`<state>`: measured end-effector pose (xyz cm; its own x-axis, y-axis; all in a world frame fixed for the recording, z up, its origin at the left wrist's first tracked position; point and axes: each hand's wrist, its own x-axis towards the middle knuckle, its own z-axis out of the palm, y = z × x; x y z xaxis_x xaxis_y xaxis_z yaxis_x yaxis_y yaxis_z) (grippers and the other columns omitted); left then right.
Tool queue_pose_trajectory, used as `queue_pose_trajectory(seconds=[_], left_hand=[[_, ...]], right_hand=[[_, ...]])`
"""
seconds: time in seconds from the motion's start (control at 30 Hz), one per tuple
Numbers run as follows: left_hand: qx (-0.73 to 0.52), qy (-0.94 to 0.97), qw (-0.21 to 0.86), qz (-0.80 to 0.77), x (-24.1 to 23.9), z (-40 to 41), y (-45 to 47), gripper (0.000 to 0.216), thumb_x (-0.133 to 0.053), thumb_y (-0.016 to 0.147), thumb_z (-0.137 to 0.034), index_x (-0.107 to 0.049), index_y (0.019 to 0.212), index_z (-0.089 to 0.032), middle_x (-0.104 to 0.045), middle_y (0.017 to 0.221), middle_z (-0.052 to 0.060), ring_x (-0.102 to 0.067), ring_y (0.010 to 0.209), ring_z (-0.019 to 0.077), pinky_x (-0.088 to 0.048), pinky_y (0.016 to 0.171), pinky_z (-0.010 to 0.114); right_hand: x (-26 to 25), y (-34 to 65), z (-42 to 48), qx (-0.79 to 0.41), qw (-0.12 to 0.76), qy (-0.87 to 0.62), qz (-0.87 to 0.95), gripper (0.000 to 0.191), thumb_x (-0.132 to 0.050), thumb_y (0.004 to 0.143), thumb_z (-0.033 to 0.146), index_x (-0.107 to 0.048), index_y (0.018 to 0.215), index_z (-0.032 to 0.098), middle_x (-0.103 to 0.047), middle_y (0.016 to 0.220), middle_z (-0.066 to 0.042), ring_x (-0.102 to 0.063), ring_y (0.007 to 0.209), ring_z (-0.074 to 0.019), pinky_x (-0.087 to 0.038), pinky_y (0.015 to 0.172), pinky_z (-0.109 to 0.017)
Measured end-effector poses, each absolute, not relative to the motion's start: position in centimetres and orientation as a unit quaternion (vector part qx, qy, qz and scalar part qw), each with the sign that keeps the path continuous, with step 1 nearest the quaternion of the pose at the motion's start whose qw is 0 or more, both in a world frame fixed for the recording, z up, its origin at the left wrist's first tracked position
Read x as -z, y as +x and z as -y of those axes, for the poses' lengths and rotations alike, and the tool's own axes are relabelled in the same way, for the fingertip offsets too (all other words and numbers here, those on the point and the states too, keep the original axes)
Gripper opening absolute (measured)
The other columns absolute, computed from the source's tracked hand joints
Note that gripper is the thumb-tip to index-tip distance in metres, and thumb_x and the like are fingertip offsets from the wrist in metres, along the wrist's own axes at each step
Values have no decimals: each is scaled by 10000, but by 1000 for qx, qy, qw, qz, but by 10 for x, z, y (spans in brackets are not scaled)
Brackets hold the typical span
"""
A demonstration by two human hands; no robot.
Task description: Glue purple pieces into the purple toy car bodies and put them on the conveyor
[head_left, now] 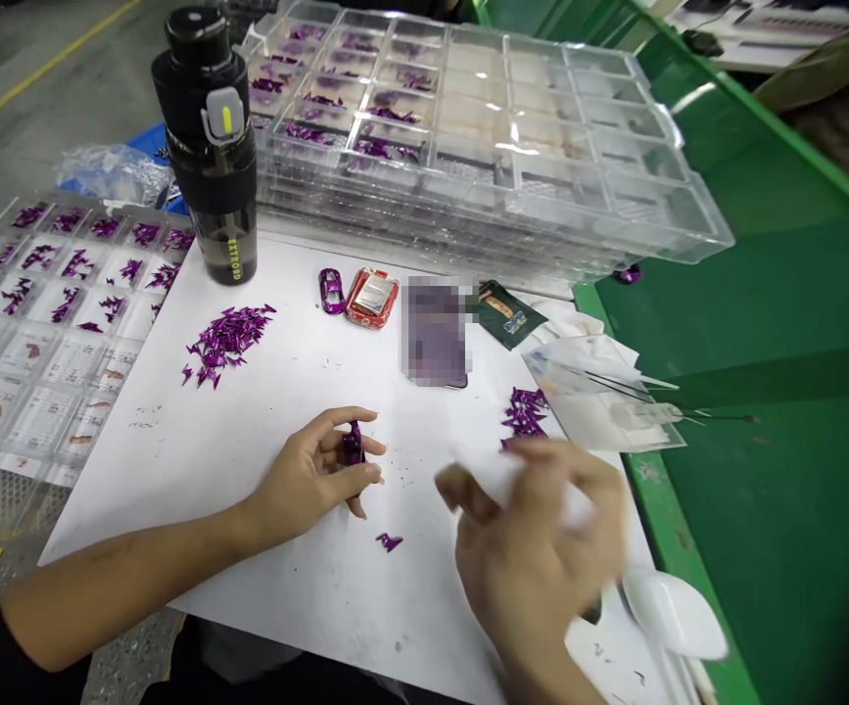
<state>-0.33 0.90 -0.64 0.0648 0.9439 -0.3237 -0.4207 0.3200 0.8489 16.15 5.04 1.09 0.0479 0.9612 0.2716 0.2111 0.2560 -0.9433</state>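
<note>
My left hand [313, 472] is over the middle of the white tabletop, its fingers curled around a small shiny purple part [353, 446]. A single jagged purple piece [389, 541] lies on the table just below that hand. My right hand [542, 539] is raised at the right and smeared by motion, so what its fingers hold, if anything, cannot be made out. Just beyond it sits a small pile of purple pieces [525, 413], partly hidden by the fingers. A larger heap of the same pointed pieces [227, 340] is at the left.
Stacked clear compartment trays [468, 127] stand at the back beside a black bottle [208, 157]. Another compartment tray [57, 343] is at the left. A purple toy car [331, 291], a red item [372, 297] and a green packet [508, 313] lie nearby. A green wall [777, 392] borders the right.
</note>
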Motion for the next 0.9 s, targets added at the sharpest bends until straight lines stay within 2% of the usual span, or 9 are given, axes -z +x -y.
queue_pose_trajectory(seconds=[0.1,0.2,0.33,0.43,0.53,0.6,0.7,0.8,0.9], left_hand=[[-470,303,691,-459,4,-8,-4,453,-764,802,-272,-608,1222,-207,-667,1058,106,-655,842,198,-602,559,284],[-417,350,707,-451,2,-7,-6,401,-768,778,-271,-605,1134,-183,-673,984,84,-662,763,187,-603,562,313],[-387,421,705,-420,1,-8,-11,340,-755,789,-276,-625,1087,-177,-704,937,60,-669,672,146,-584,679,317],[-336,566,651,-378,1,-10,-14,287,-766,773,-253,-698,1044,-190,-724,903,34,-653,692,140,-541,716,277],[-282,679,586,-342,4,-9,-14,231,-748,790,-244,-726,1018,-214,-737,885,13,-654,729,154,-525,779,274],[-254,697,571,-352,7,-7,-13,181,-737,803,-276,-722,971,-209,-739,870,23,-672,797,192,-529,807,296],[-216,683,578,-391,10,-4,-12,186,-711,828,-366,-682,886,-192,-716,829,37,-662,797,217,-531,755,316],[-237,675,585,-382,7,-4,-12,187,-710,817,-347,-627,858,-185,-668,795,20,-616,706,175,-508,690,288],[-285,668,587,-358,2,-8,-13,154,-714,793,-268,-588,823,-187,-615,753,-4,-575,661,143,-475,640,253]], right_hand=[[-18,136,-82,-425,407,-516,622,330,-578,930,465,-568,1171,239,-690,816,-20,-659,706,-172,-557,674,-346],[-14,114,-109,-382,282,-501,723,263,-592,880,397,-633,1080,232,-725,1038,-44,-679,847,-183,-542,822,-361],[-11,108,-122,-368,209,-488,763,231,-599,848,326,-643,1052,227,-720,889,-12,-682,777,-189,-533,782,-339],[-32,118,-109,-296,126,-529,785,266,-652,808,289,-638,1056,196,-720,871,-74,-696,802,-266,-529,751,-390],[-62,114,-85,-182,1,-563,806,230,-536,929,383,-649,930,183,-690,783,-138,-682,721,-330,-499,661,-443],[-76,94,-72,-181,-61,-488,852,272,-471,988,402,-648,947,200,-704,859,-124,-691,768,-308,-504,673,-420],[-72,44,-67,-225,-90,-359,901,219,-521,996,376,-618,1103,212,-698,1034,-88,-687,912,-231,-523,735,-335],[-51,2,-77,-214,-85,-340,912,272,-510,1002,315,-557,1196,130,-635,1162,-165,-646,1042,-261,-525,759,-341],[-33,-14,-88,-208,-79,-337,915,218,-481,992,212,-536,1181,119,-598,1208,-180,-617,1073,-263,-516,759,-340]])
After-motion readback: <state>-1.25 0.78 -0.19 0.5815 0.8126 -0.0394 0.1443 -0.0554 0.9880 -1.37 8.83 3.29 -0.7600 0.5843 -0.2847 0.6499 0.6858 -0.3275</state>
